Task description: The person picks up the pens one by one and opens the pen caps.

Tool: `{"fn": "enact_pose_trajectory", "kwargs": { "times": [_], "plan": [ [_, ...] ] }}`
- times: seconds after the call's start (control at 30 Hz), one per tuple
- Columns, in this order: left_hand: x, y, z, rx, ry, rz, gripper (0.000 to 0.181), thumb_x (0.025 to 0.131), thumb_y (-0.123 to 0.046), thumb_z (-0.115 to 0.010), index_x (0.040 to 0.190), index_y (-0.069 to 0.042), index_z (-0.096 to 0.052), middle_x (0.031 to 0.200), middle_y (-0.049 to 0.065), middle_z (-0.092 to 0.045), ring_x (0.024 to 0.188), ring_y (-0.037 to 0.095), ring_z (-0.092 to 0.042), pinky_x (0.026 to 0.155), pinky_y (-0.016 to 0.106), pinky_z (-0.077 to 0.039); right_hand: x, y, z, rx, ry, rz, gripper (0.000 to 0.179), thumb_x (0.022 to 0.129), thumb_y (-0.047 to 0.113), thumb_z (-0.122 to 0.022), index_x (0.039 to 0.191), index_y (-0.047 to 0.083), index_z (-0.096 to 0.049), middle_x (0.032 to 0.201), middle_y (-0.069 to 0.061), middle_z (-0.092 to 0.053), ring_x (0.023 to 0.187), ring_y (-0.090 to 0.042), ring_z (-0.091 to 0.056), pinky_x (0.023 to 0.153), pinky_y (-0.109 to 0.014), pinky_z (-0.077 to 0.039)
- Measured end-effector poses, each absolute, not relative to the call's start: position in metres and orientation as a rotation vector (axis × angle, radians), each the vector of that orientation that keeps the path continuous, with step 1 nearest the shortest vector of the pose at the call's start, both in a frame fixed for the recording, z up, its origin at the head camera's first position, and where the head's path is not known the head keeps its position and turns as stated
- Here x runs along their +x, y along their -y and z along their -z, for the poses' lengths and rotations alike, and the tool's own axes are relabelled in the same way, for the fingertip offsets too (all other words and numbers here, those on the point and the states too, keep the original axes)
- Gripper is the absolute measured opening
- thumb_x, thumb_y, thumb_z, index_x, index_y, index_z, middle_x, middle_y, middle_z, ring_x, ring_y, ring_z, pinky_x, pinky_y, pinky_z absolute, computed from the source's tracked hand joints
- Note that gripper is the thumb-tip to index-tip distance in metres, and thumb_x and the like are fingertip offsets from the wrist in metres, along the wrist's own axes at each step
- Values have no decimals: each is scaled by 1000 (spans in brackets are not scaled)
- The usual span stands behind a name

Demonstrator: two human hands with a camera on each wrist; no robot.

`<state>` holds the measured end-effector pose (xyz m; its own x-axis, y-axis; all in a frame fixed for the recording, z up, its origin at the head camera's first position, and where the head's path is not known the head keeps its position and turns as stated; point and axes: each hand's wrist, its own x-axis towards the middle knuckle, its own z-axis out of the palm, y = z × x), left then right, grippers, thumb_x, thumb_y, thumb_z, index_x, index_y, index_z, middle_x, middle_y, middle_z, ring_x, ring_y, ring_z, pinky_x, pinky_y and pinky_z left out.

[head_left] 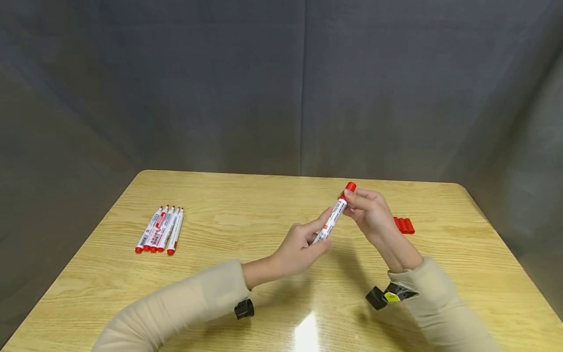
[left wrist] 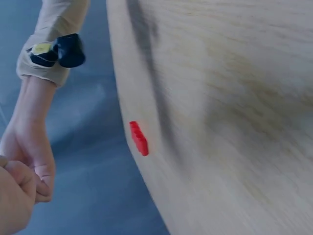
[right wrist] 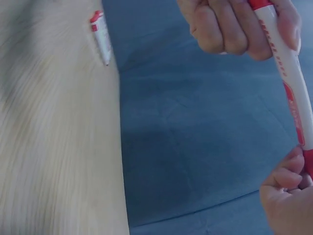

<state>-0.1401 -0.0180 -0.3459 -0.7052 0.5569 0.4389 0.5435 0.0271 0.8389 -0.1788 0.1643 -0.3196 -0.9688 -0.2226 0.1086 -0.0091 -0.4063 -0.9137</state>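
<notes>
A white marker with a red cap [head_left: 350, 187] is held aloft over the table, tilted up to the right. My left hand [head_left: 299, 249] grips the lower part of its barrel [head_left: 333, 218] between thumb and fingers. At the upper end, my right hand [head_left: 371, 212] pinches the red cap between thumb and fingers. The right wrist view shows the barrel [right wrist: 288, 73] running between both hands, with the cap [right wrist: 308, 160] at my right fingers. In the left wrist view the marker is hidden behind the hands.
On the left of the wooden table [head_left: 246, 205], several white markers [head_left: 159, 230] lie side by side without caps, their tips pointing away. Several loose red caps [head_left: 404, 225] lie in a row at the right, beyond my right wrist. A dark grey curtain [head_left: 220, 88] hangs behind.
</notes>
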Motion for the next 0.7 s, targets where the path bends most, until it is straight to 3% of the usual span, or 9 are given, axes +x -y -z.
{"fn": "enact_pose_trajectory", "kwargs": {
  "times": [0.17,0.33,0.47,0.57,0.7],
  "plan": [
    [-139,23,342,1310,-2385,-1727,57,85,1,-51,138,9,-32,49,0,-45,38,-2,-29,34,17,-27,-181,-165,320,-441,-1662,2460,34,93,-1,-48,71,11,-71,68,3,-63,62,-9,-54,68,-23,-46],
    [-139,27,348,1610,-2909,-1200,58,80,-2,-52,134,11,-35,45,-3,-39,37,-2,-25,35,9,-21,-181,-167,319,-475,-2040,2252,23,91,4,-54,73,12,-66,63,5,-56,61,-9,-50,64,-23,-43],
    [-137,26,355,1693,-3111,-845,62,78,-3,-55,134,10,-31,44,-7,-32,37,-2,-19,37,10,-14,-179,-161,316,-358,-2309,2118,13,89,10,-60,80,2,-64,62,7,-60,57,-8,-55,61,-23,-47],
    [-135,25,359,1677,-3101,-818,63,79,-3,-53,135,11,-27,44,-8,-32,37,-2,-18,37,10,-13,-178,-157,315,-315,-2363,2106,17,89,8,-59,78,-5,-61,60,6,-61,54,-7,-55,56,-22,-47],
    [-133,25,354,1560,-2932,-1062,60,82,-3,-49,136,15,-28,46,-6,-35,37,-3,-22,35,9,-18,-180,-156,315,-287,-2148,2278,23,89,0,-55,69,3,-65,57,4,-59,52,-7,-51,54,-20,-43]
  ]
}}
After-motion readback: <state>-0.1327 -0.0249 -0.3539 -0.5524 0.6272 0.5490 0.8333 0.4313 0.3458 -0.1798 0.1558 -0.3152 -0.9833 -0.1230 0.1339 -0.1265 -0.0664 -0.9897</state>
